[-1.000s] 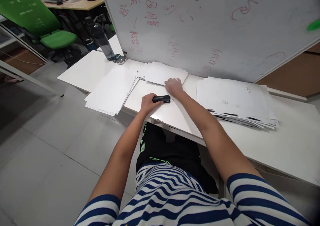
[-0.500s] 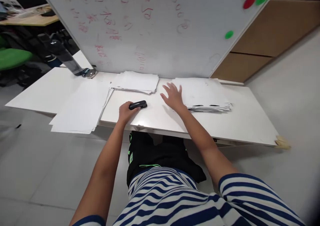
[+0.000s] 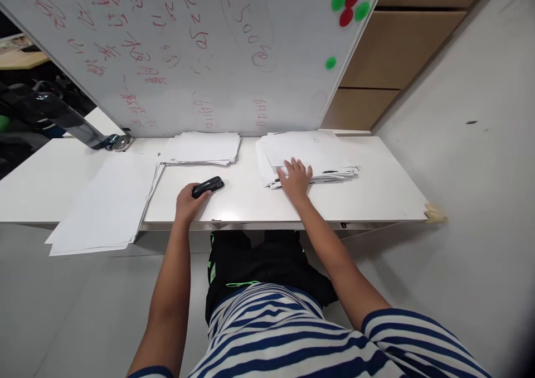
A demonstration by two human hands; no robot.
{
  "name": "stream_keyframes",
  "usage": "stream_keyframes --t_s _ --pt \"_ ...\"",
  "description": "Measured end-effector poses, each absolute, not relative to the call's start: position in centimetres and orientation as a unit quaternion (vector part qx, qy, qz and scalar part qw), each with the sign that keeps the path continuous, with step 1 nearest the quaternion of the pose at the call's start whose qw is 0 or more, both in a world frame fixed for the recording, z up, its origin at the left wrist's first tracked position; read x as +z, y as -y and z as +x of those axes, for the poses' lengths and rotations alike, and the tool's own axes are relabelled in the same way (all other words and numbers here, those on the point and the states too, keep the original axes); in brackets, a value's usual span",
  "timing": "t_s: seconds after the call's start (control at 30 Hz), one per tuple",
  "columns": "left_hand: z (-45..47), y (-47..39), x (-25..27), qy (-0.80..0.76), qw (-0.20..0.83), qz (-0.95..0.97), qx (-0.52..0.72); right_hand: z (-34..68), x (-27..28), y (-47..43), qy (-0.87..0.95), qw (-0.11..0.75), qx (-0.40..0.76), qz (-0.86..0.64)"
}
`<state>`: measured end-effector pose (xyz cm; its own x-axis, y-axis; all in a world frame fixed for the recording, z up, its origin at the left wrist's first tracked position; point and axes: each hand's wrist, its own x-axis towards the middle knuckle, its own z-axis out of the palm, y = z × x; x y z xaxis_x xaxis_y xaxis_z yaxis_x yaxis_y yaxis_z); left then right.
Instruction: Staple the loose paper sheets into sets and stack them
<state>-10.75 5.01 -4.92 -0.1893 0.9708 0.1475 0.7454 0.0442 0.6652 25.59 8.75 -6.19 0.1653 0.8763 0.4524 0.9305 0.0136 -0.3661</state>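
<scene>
Right fingers (image 3: 288, 168) now reach the rightmost paper stack (image 3: 307, 147), seemingly touching.

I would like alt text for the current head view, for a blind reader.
A person's left hand holds a black stapler at a white table; the right hand is over the front edge of the right paper stack. A middle stack and a left stack overhanging the table's front lie before a whiteboard.
</scene>
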Motion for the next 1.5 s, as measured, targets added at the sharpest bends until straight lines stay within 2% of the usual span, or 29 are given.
stream_keyframes --t_s 0.57,0.67,0.8,0.87,0.93,1.03,1.1,1.2,1.33,1.5 --pt "-10.5 -4.8 -4.8 -0.716 0.176 0.598 0.315 26.9 -7.2 -9.2 0.552 0.527 -0.022 -0.646" --pt "-10.9 -5.2 -4.9 -0.708 0.176 0.608 0.313 26.9 -6.9 -9.2 0.582 0.528 -0.067 -0.615" --pt "-9.9 -4.5 -4.3 -0.660 0.077 0.657 0.357 25.8 -5.6 -7.8 0.652 0.492 -0.095 -0.568" --pt "-7.7 -2.8 -3.6 -0.634 0.066 0.663 0.393 24.6 -4.8 -5.6 0.683 0.470 -0.085 -0.553" --pt "-4.2 -0.2 -3.0 -0.605 0.170 0.646 0.433 22.9 -4.5 -2.4 0.716 0.435 -0.051 -0.544" --pt "1.7 4.3 -2.6 -0.513 0.485 0.527 0.472 20.3 -5.1 3.0 0.779 0.394 -0.004 -0.487" --pt "4.5 6.6 -2.6 -0.478 0.592 0.407 0.505 19.1 -5.9 6.0 0.805 0.380 0.019 -0.455" --pt "5.6 8.5 -3.1 -0.482 0.628 0.308 0.528 18.7 -7.2 8.4 0.819 0.369 0.040 -0.438" --pt "3.9 9.1 -4.9 -0.502 0.668 0.274 0.476 19.7 -8.2 9.2 0.815 0.358 0.073 -0.450" --pt "2.7 9.3 -7.5 -0.555 0.651 0.273 0.440 20.1 -9.1 10.2 0.798 0.375 0.074 -0.466"
